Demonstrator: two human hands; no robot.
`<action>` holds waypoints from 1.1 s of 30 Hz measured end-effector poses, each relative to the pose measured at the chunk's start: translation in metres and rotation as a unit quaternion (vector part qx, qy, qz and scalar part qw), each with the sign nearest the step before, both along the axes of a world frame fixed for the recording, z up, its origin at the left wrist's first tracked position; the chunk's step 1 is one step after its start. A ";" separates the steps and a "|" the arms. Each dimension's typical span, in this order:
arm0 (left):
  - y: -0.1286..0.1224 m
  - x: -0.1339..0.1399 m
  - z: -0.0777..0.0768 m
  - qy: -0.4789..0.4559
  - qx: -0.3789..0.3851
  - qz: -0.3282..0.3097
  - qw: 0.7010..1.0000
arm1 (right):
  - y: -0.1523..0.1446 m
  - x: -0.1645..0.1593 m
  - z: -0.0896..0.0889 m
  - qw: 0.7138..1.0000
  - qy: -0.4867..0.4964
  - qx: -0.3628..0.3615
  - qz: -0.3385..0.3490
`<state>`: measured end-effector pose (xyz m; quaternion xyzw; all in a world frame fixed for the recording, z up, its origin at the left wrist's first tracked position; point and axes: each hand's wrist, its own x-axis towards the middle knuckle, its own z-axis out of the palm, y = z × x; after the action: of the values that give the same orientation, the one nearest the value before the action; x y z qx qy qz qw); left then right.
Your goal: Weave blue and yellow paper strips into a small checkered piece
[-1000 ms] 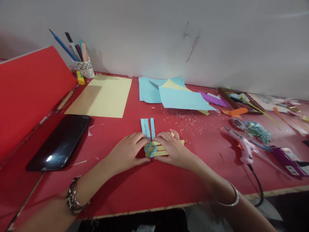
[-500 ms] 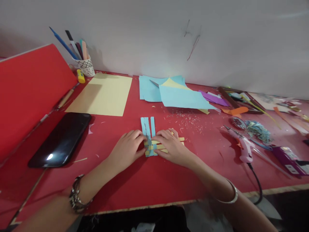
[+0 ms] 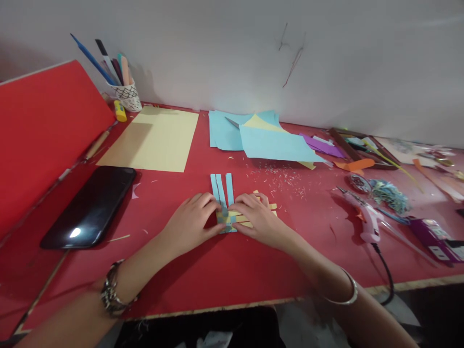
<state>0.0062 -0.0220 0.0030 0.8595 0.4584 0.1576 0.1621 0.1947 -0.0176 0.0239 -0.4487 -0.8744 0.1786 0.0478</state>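
Note:
Light blue paper strips stand upright from me, crossed by pale yellow paper strips in a small weave flat on the table. My left hand is at the left edge of the weave, thumb low and fingertips above, pinching it. From the right, my right hand lies over the yellow strips, its thumb and fingertips closed on the crossing. The yellow ends stick out beyond its knuckles. Part of the weave is hidden under the fingers.
A black phone and a yellow sheet lie left, near a cup of pens. Blue sheets lie behind the weave among paper scraps. At right are a glue gun, yarn, a purple box and a brown tray.
The left thumb has slid slightly right, onto the lower edge of the weave. The right hand has barely moved. The whole view has shifted a little.

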 end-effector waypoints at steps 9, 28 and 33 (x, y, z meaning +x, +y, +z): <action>0.001 0.001 0.000 0.013 -0.006 -0.015 1.000 | 0.001 0.002 -0.004 1.000 0.009 0.012 0.009; 0.002 -0.004 0.001 0.047 0.046 -0.046 0.997 | 0.001 0.012 0.003 0.998 0.015 0.006 0.059; 0.004 -0.006 0.004 0.084 0.090 -0.100 0.987 | -0.001 0.005 0.001 0.997 -0.034 0.037 0.059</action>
<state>0.0003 -0.0178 0.0074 0.9222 0.3661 0.1088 0.0602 0.2000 -0.0183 0.0252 -0.4004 -0.9063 0.1333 0.0243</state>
